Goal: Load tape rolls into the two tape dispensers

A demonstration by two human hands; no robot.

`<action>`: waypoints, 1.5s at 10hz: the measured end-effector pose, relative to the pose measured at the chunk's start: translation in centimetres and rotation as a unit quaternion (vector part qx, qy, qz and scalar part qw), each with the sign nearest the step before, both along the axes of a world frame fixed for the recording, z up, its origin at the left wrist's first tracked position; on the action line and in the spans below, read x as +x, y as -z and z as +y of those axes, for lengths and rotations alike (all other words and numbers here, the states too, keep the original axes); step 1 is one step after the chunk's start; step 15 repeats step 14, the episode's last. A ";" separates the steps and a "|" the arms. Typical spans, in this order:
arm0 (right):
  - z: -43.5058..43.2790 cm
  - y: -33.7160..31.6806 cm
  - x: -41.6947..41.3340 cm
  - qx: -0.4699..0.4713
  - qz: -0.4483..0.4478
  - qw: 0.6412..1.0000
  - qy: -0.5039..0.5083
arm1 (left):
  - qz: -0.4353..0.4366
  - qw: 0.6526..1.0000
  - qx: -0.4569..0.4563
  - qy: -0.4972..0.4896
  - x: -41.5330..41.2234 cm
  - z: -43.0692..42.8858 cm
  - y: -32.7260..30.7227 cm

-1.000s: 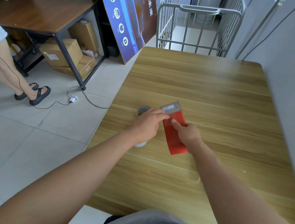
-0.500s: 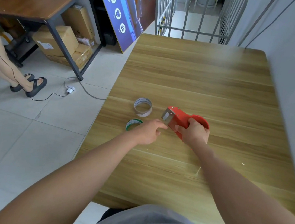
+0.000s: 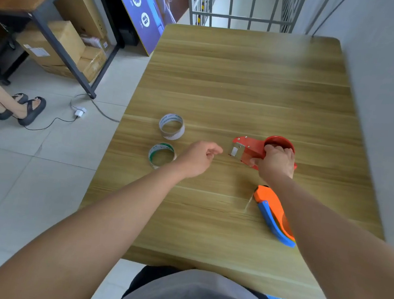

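Observation:
A red tape dispenser [image 3: 252, 148] lies on the wooden table [image 3: 247, 86], its metal blade end pointing left. My right hand [image 3: 274, 162] grips its round body. My left hand [image 3: 198, 158] hovers just left of the blade, fingers loosely curled, holding nothing. Two clear tape rolls lie flat near the table's left edge: one with a white core [image 3: 171, 129] and one with a green core [image 3: 161, 154], the latter close to my left wrist. An orange and blue tape dispenser [image 3: 273, 215] lies by my right forearm, partly hidden under it.
A grey wall [image 3: 381, 96] runs along the table's right side. A metal railing [image 3: 242, 4] stands beyond the far edge. Left of the table are tiled floor, a cable with a plug [image 3: 78, 112], a desk with cardboard boxes [image 3: 55, 44], and a person's sandalled feet [image 3: 24, 107].
My left hand has let go of the dispenser's blade end and drawn back left. The right hand laid the red dispenser down flatter. The camera tilted down, bringing the orange dispenser into sight.

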State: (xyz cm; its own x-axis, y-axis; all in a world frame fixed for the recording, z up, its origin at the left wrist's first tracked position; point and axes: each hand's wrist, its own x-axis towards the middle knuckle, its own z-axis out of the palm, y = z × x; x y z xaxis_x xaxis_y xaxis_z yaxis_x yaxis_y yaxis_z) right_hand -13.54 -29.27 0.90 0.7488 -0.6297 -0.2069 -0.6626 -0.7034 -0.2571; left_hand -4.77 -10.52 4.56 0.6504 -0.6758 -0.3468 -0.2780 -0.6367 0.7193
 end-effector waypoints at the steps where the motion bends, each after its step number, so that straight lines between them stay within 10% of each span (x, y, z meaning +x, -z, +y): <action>1: -1.9 0.4 -1.3 0.003 0.005 1.000 0.011 | 0.005 1.000 -0.007 -0.001 -1.0 -1.3 0.8; 15: -5.4 2.0 -3.5 -0.067 0.058 0.993 -0.073 | -0.045 0.992 -0.075 -0.094 -4.5 -6.6 0.4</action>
